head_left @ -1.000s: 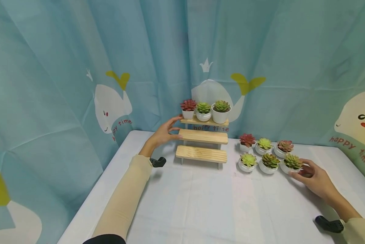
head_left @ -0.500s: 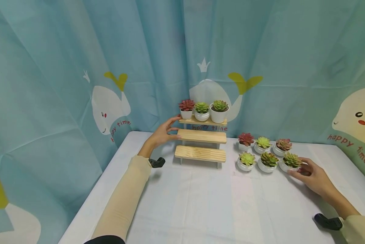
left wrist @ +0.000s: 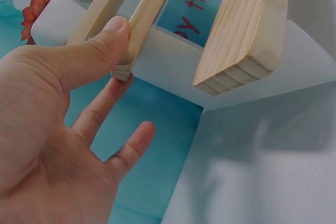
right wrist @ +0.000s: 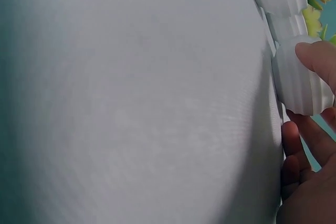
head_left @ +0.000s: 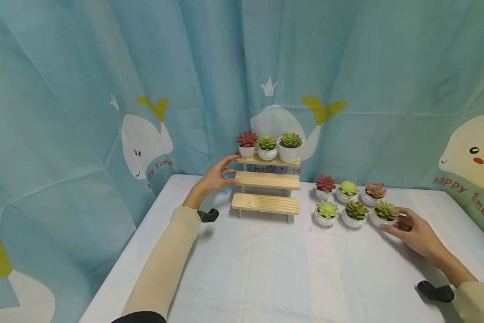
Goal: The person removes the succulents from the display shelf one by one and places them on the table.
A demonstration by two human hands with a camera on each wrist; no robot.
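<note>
A three-tier wooden stand point(head_left: 268, 204) with pale legs stands near the back of the table. My left hand point(head_left: 213, 180) is at its left side. In the left wrist view the left hand point(left wrist: 58, 124) pinches the end of the middle board point(left wrist: 144, 17) between thumb and a finger. On the top tier are a red succulent point(head_left: 247, 143), a green one point(head_left: 267, 148) and a larger potted one point(head_left: 289, 150). My right hand point(head_left: 417, 233) holds the front-right potted succulent point(head_left: 385, 214) on the table. The right wrist view has its thumb on the white pot point(right wrist: 299, 77).
Several potted succulents stand in two rows, among them a red one point(head_left: 325, 186), a light green one point(head_left: 326, 213) and a dark green one point(head_left: 354, 214). White cloth covers the table point(head_left: 266, 269). A blue curtain point(head_left: 209, 67) hangs behind and at the left.
The whole head view has shifted slightly left. Both hands keep their places on the stand and the pot, and the plants have not moved.
</note>
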